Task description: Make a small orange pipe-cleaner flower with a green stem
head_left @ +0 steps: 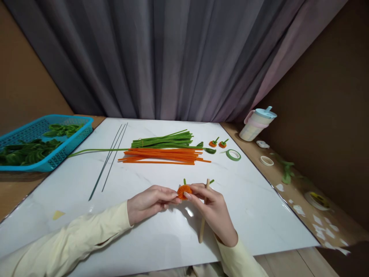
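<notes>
My left hand (151, 202) and my right hand (213, 211) meet over the white board, both pinching a small orange pipe-cleaner coil (184, 191) with short green ends sticking up. A wooden stick (204, 213) runs under my right hand, its top end showing past the fingers. Beyond the hands lie a bundle of orange pipe cleaners (164, 156) and a bundle of green pipe cleaners (163, 140). Two finished small orange pieces (217, 143) with green tops rest to their right.
A blue basket (57, 154) of green pieces stands at the left. Thin dark wires (108, 161) lie on the white board (259, 215). A green tape roll (233, 154), a white tape roll (266, 161) and a lidded cup (257, 124) sit at the right, with paper scraps.
</notes>
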Demonstrator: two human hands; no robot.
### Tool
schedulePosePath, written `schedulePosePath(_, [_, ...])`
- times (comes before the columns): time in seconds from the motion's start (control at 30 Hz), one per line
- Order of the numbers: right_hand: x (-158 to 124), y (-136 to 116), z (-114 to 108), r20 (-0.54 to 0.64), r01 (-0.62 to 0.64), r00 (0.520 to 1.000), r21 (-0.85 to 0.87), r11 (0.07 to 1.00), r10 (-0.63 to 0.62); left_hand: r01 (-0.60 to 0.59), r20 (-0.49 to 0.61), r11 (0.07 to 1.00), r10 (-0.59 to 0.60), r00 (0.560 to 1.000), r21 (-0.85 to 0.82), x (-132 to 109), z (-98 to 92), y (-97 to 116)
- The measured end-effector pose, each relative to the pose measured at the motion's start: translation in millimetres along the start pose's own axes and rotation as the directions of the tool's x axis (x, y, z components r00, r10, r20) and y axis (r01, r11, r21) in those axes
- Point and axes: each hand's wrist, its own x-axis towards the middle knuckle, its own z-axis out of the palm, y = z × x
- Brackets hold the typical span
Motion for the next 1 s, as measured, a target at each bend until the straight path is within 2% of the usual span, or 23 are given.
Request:
schedulePosePath(0.1, [0, 0, -1, 0.024, -0.071, 0.997, 0.007, 0.997, 0.071, -0.045, -0.008, 0.998, 0.046, 0.999, 0.053, 2, -2.9, 0])
schedulePosePath(0.2, [0, 1, -1, 0.014, -0.07, 0.997, -0.018, 0.997, 0.071, -0.066, -0.024, 0.987, 0.07, 0.997, 0.148, 3, -2.9, 1])
schedulePosePath(0.27, [0, 2, -1, -0.015, -0.043, 0.999, -0.041, 0.998, 0.042, -0.102, -0.066, 0.951, 0.126, 0.99, 0.293, 1, -0.5, 4])
schedulePosePath(0.3, [0, 2, -1, -0.03, -0.024, 0.999, -0.062, 0.998, 0.022, -0.14, -0.099, 0.906, 0.194, 0.976, 0.4, -1, 1.1, 6])
schedulePosePath(0.33, [-1, 3, 0, -0.043, 0.0, 0.999, -0.094, 0.996, -0.004, -0.184, -0.133, 0.831, 0.294, 0.947, 0.524, -2, 2.8, 8])
schedulePosePath(0.37, [-1, 4, 0, -0.054, 0.03, 0.998, -0.138, 0.99, -0.038, -0.242, -0.142, 0.725, 0.425, 0.894, 0.645, -5, 4.3, 9])
schedulePosePath(0.4, [-2, 5, 0, -0.059, 0.065, 0.995, -0.184, 0.981, -0.077, -0.295, -0.105, 0.589, 0.549, 0.829, 0.752, -7, 5.8, 10])
schedulePosePath(0.47, [-3, 6, 2, -0.052, 0.144, 0.985, -0.255, 0.956, -0.162, -0.399, 0.081, 0.308, 0.697, 0.713, 0.863, -11, 8.0, 10])
schedulePosePath(0.53, [-3, 6, 3, -0.023, 0.21, 0.974, -0.278, 0.938, -0.225, -0.477, 0.249, 0.119, 0.729, 0.637, 0.871, -14, 9.5, 7])
schedulePosePath(0.6, [-4, 5, 4, 0.009, 0.244, 0.968, -0.264, 0.933, -0.251, -0.516, 0.333, 0.038, 0.723, 0.605, 0.855, -15, 10.5, 3])
schedulePosePath(0.7, [-4, 2, 4, 0.019, 0.244, 0.969, -0.23, 0.942, -0.247, -0.544, 0.388, -0.025, 0.728, 0.564, 0.839, -13, 10.1, -4])
schedulePosePath(0.83, [-3, 0, 1, 0.007, 0.216, 0.976, -0.14, 0.966, -0.217, -0.529, 0.405, -0.121, 0.789, 0.462, 0.84, -10, 7.2, -11])
schedulePosePath(1.0, [-2, -1, -2, 0.041, 0.19, 0.981, -0.069, 0.979, -0.188, -0.488, 0.42, -0.199, 0.815, 0.399, 0.85, -11, 5.8, -12])
